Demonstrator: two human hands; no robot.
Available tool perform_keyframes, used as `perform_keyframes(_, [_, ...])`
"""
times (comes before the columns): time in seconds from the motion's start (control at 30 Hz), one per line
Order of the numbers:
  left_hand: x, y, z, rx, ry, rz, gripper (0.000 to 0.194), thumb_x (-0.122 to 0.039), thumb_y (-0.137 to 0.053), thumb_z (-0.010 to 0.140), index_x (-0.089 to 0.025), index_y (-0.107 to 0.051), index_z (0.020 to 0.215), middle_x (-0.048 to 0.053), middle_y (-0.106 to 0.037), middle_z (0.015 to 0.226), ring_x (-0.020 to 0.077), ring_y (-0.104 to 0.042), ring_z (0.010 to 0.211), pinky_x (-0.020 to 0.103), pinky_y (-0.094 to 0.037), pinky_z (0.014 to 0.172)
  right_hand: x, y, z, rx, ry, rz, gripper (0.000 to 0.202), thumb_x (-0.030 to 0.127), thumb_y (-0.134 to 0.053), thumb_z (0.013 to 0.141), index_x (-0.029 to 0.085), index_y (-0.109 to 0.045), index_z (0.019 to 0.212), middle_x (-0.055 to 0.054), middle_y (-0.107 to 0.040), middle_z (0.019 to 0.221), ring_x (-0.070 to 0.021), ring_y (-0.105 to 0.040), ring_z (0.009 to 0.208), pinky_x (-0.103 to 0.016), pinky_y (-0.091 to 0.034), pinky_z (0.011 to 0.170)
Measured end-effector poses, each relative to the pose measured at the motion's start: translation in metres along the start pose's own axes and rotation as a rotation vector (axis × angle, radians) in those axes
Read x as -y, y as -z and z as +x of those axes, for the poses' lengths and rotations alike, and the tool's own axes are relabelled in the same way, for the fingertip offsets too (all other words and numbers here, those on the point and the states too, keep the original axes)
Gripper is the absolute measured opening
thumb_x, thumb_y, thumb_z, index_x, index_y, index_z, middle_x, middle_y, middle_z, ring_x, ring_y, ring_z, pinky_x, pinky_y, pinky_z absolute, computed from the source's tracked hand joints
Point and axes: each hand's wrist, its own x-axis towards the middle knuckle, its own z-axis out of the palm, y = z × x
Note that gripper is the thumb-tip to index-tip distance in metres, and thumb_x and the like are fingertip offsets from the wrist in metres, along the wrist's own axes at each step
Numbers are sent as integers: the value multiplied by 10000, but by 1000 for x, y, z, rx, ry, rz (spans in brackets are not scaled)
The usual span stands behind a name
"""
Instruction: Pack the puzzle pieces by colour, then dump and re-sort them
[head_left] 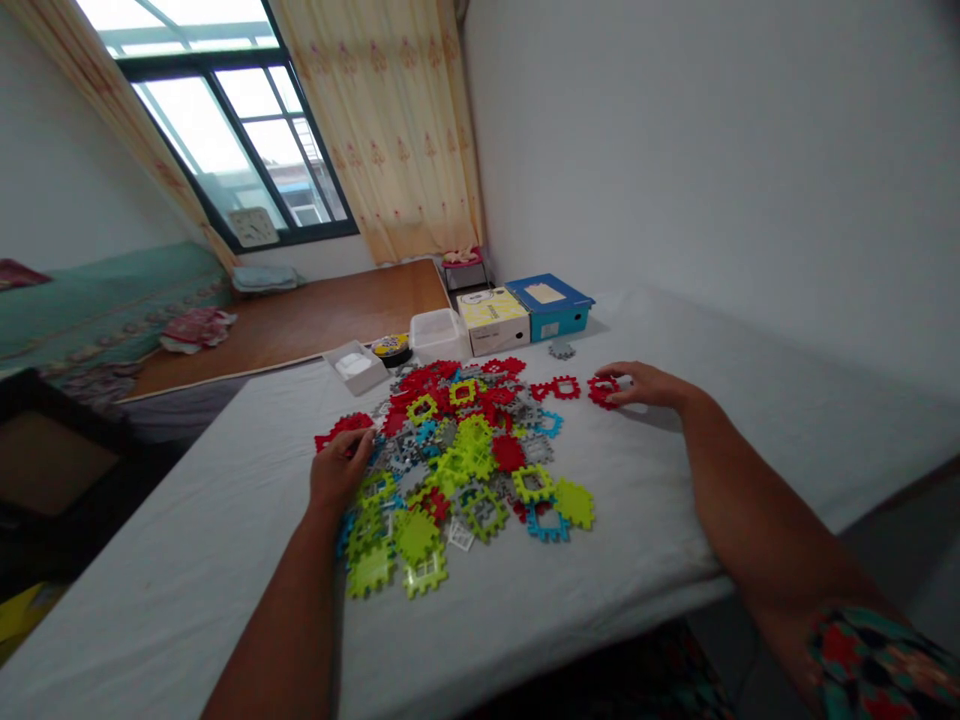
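Note:
A heap of interlocking plastic building tiles (469,450) in red, lime green, grey and blue covers the middle of the table. My right hand (637,385) is to the right of the heap, its thumb and fingers closed on a red tile (602,392) with notched edges. Two red tiles (566,387) lie just left of it. At the heap's left edge, my left hand (341,470) has its fingers curled together beside some red tiles (356,420). Whether it grips one cannot be made out. Lime green tiles (371,572) lie in front of it.
A white cloth covers the table (645,580). Along its far edge stand a white open box (358,372), a round black-and-yellow tin (392,348), a clear plastic tub (437,335), a yellow-and-white box (493,322) and a blue box (551,305). A wall (712,150) rises at the right.

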Motion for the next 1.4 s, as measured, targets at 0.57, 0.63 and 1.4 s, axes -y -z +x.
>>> perform_keyframes(0.57, [-1,0,1,34,-6,75,395,-539,-503,843,-241,-730,967,22,-754,947,198,-695,830,291,-523,734,54,-67,34,-212,117,-262,530,421,-590,851,237,-552,1346,-113,-602,1318,-305,-510,1214,-438,-423,997])
perform_keyframes(0.63, [1,0,1,35,-1,72,396,-539,-504,842,-240,-730,968,23,-754,951,199,-694,831,291,-524,738,51,-59,33,-214,88,-261,537,440,-623,822,262,-569,1325,-98,-622,1292,-306,-533,1180,-435,-434,980])
perform_keyframes(1.4, [-3,2,0,74,1,104,412,-549,-489,854,-238,-733,970,10,-753,978,182,-688,826,265,-515,752,7,-8,-4,93,-21,-116,773,358,-698,694,190,-487,1419,-129,-576,1353,-312,-566,1173,-402,-430,1010])
